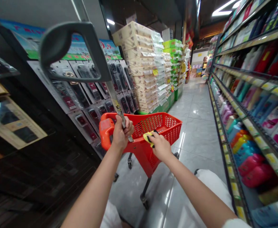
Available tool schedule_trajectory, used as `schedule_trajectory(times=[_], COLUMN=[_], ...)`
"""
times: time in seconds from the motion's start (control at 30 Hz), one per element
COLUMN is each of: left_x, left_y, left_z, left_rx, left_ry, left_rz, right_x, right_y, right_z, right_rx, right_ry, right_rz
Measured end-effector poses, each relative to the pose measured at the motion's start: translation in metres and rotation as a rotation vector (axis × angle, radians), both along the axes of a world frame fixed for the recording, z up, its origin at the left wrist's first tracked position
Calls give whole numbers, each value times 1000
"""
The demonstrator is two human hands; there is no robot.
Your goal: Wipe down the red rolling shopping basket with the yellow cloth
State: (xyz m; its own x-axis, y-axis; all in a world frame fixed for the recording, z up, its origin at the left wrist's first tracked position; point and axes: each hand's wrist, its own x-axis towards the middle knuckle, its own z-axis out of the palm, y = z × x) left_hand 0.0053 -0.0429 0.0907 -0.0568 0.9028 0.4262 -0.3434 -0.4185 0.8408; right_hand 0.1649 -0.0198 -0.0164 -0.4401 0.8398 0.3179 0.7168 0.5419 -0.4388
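Observation:
My left hand (122, 131) is wrapped around a metal pole (112, 95) near its lower end. A grey loop-shaped handle (101, 60) is fixed to the pole higher up, close to the camera, and the pole runs on past the top of the view. Its bottom tip is beside the rim of a red shopping cart (146, 148). Over the cart's near side, my right hand (161, 145) pinches a small yellow-and-black item (148, 136), possibly a cloth; the fingers partly hide it. The cart's slotted basket stands on thin legs with casters.
Packaged goods hang on a display board (82, 85) at left, beside framed boxes (13, 122). Stacked cream cartons (141, 66) and green cartons (173, 63) stand behind the cart. Shelves of bottles (253, 101) line the right. A grey tiled aisle (196, 126) stretches ahead.

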Motion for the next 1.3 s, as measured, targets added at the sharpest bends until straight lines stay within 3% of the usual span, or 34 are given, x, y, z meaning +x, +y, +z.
schedule_trajectory(times=[0.1, 0.23, 0.3, 0.37, 0.47, 0.6, 0.73, 0.83, 0.93, 1.03, 1.2, 1.3], left_x=[1, 3, 2, -1, -5, -8, -7, -7, -6, -6, -4, -5], left_y=[0, 0, -2, -6, -13, -18, -14, -9, -7, -7, -9, -10], left_z=[-2, -1, 1, 4, 5, 5, 5, 4, 4, 4, 3, 2], left_rx=[18, 28, 17, -11, -40, -15, -14, -20, -39, -65, -34, -23], left_ry=[-13, -26, -34, -46, -50, -37, -49, -55, -78, -111, -75, -79], left_rz=[17, 29, 22, 0, -39, -36, -10, -6, 0, 9, 3, -3], right_x=[-2, -29, -36, -31, -4, 51, 88, 89, 72, 40, -31, -63], right_y=[-3, -33, -42, -38, -2, 75, 131, 143, 134, 105, 22, -30], right_z=[11, 31, 30, 16, -20, -57, -60, -58, -61, -62, -37, -21], right_rx=[-66, -11, 7, 26, 63, 79, 46, 28, -5, -24, 7, 42], right_ry=[-47, 63, 89, 76, 37, 19, 34, 46, 53, 46, 114, 236], right_rz=[-100, 84, 105, 92, -9, -197, -307, -368, -425, -441, -369, -217])
